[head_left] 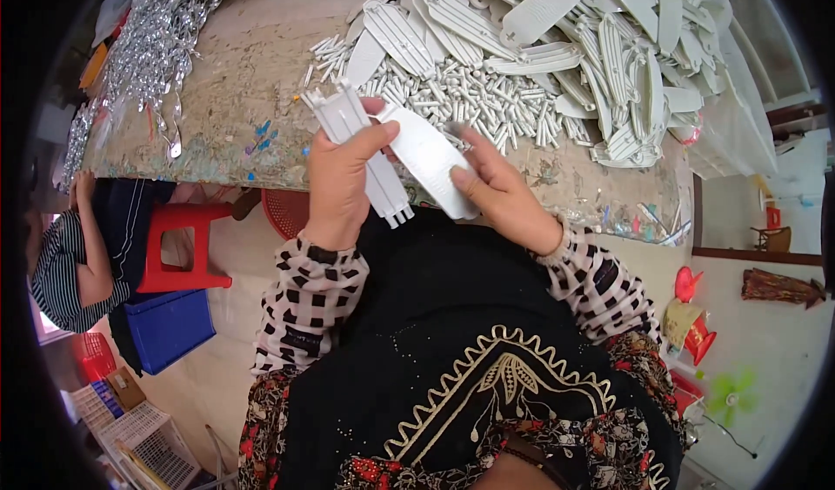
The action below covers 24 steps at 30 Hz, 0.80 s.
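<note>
My left hand [337,181] is closed around a long white ribbed plastic piece [384,187], with short prongs at its lower end. Between its thumb and fingers it also pinches the upper end of a smooth white oval plastic panel [428,158]. My right hand [509,199] grips the lower part of that panel, thumb on the face and fingers along the far edge. The two pieces lie side by side, tilted, over the table's near edge. Whether they are joined is hidden by my left hand. Just beyond them lies a heap of short white pegs [500,107].
A large pile of white oval panels [544,12] covers the back right of the worn table [235,81]. Silvery strips [165,33] hang at the left. Below, a person in a striped top [65,268] sits near a red stool [178,242] and a blue crate [170,329].
</note>
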Each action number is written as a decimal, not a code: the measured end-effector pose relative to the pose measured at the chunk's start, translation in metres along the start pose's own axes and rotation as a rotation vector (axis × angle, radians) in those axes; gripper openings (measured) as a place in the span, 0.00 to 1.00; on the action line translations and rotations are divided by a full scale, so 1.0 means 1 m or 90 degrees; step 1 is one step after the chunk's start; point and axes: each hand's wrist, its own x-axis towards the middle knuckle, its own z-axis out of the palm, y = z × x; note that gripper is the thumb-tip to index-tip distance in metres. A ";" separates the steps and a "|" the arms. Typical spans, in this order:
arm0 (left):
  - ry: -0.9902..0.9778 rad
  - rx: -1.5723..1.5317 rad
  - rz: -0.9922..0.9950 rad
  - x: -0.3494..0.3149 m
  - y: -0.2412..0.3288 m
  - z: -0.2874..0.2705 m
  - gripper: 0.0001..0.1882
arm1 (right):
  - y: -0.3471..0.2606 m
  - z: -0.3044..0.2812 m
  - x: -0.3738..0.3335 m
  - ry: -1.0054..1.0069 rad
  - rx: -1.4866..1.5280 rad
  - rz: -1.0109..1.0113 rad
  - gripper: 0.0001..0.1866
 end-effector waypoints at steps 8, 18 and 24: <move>-0.022 -0.031 0.000 -0.012 -0.018 0.020 0.14 | -0.019 0.002 -0.018 0.169 -0.575 -0.274 0.34; -0.169 -0.219 -0.077 -0.029 -0.012 0.026 0.33 | -0.026 0.014 -0.025 0.088 -0.311 -0.316 0.32; -0.248 -0.246 -0.039 -0.033 -0.011 0.021 0.29 | -0.025 0.012 -0.033 0.065 -0.348 -0.316 0.33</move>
